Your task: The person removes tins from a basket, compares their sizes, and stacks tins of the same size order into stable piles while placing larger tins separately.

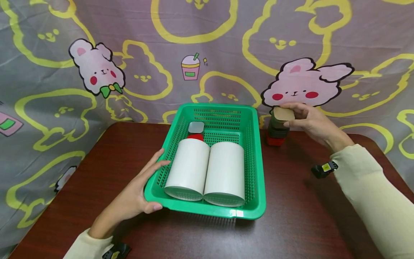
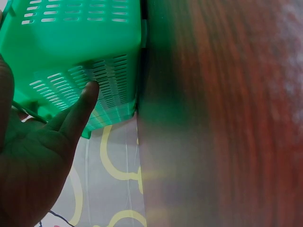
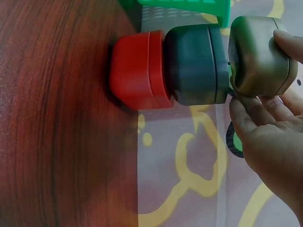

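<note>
My right hand holds a small gold square tin by its sides, thumb on one side and fingers on the other. Just below it, a dark green tin sits on a red tin, which stands on the table; a narrow gap shows under the gold tin. My left hand grips the front left corner of a green plastic basket, fingers at the left rim and thumb at the front. Inside the basket lie two white cylinders, side by side.
Behind the cylinders in the basket are a small grey-topped tin and a red item, partly hidden. The dark wooden table meets a patterned cloth at the back. The tin stack stands right of the basket, close to the cloth.
</note>
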`<state>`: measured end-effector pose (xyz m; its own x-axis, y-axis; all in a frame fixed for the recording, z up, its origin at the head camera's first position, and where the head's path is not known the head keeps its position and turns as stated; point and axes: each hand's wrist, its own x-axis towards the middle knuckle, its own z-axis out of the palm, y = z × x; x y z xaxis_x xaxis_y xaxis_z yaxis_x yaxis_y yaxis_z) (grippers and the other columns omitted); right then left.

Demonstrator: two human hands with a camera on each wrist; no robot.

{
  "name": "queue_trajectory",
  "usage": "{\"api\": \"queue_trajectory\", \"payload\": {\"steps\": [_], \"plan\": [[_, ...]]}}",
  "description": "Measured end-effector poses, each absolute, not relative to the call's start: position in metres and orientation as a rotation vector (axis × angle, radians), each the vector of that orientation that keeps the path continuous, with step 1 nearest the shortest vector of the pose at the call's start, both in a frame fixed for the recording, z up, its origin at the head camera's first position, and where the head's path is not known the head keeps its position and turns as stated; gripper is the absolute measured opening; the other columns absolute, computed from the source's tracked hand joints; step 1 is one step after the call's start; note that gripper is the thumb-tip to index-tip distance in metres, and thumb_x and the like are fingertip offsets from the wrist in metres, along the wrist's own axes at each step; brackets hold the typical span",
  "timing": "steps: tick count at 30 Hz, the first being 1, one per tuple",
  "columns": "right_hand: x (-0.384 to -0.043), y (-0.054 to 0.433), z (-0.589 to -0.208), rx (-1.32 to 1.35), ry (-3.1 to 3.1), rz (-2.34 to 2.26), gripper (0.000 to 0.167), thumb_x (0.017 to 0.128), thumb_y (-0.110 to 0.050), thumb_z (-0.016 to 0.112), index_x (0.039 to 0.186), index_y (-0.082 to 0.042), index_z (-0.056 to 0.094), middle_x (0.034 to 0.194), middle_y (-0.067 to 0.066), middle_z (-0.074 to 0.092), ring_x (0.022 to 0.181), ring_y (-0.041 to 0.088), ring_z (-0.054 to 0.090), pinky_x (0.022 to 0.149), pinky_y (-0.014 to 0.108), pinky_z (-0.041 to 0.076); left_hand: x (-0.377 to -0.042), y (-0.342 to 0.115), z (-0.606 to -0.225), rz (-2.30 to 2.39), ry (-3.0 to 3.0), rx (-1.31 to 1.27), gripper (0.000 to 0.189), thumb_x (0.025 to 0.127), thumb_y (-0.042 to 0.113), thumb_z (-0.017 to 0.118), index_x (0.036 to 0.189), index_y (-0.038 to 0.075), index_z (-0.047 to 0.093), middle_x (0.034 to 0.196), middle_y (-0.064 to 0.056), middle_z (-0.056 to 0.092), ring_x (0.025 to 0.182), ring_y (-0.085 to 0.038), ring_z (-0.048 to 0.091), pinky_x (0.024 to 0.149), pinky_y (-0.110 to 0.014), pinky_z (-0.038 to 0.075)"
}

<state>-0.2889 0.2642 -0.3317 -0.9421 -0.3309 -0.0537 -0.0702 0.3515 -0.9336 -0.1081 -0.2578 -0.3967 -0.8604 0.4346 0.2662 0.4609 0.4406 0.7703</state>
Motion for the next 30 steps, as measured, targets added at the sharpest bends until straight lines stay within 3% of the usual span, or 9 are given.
{"api": "queue_trajectory", "payload": {"steps": [5, 13, 23, 30], "plan": [[-0.2907, 0.266, -0.3352, -0.363, 2.375, -1.631, 0.058, 0.101, -0.011, 0.068, 0.154, -0.014, 0.046, 0.132, -0.009, 0.054, 0.117, 0.012, 0.054, 0.094, 0.021, 0.053, -0.1079, -0.2576, -0.396, -1.419, -2.648, -0.814, 0.092, 0.08, 0.048, 0.085, 0.156, 0.018, 0.045, 0.178, 0.0, 0.011, 0.158, -0.017, 0.019, 0.111, -0.022, 0.041], [-0.2919, 0.2658, -0.3388, -0.362, 2.363, -1.661, 0.057, 0.101, -0.008, 0.067, 0.153, -0.013, 0.047, 0.128, -0.009, 0.058, 0.113, 0.011, 0.056, 0.092, 0.02, 0.053, -0.108, -0.2574, -0.3964, -1.436, -2.646, -0.808, 0.091, 0.079, 0.047, 0.085, 0.156, 0.018, 0.045, 0.178, 0.0, 0.011, 0.158, -0.013, 0.02, 0.11, -0.022, 0.042], [-0.2937, 0.2666, -0.3413, -0.382, 2.367, -1.655, 0.054, 0.102, -0.008, 0.065, 0.152, -0.013, 0.047, 0.129, -0.009, 0.058, 0.113, 0.012, 0.056, 0.092, 0.021, 0.052, -0.1085, -0.2573, -0.3962, -1.444, -2.647, -0.811, 0.091, 0.081, 0.052, 0.084, 0.156, 0.018, 0.045, 0.178, 0.001, 0.01, 0.158, -0.033, 0.019, 0.11, -0.022, 0.041], [-0.2935, 0.2661, -0.3422, -0.404, 2.362, -1.667, 0.056, 0.101, -0.005, 0.065, 0.153, -0.012, 0.046, 0.129, -0.009, 0.059, 0.114, 0.012, 0.056, 0.091, 0.019, 0.052, -0.1082, -0.2579, -0.3971, -1.452, -2.64, -0.817, 0.091, 0.081, 0.05, 0.085, 0.156, 0.017, 0.045, 0.178, 0.001, 0.01, 0.158, -0.018, 0.019, 0.11, -0.022, 0.042]]}}
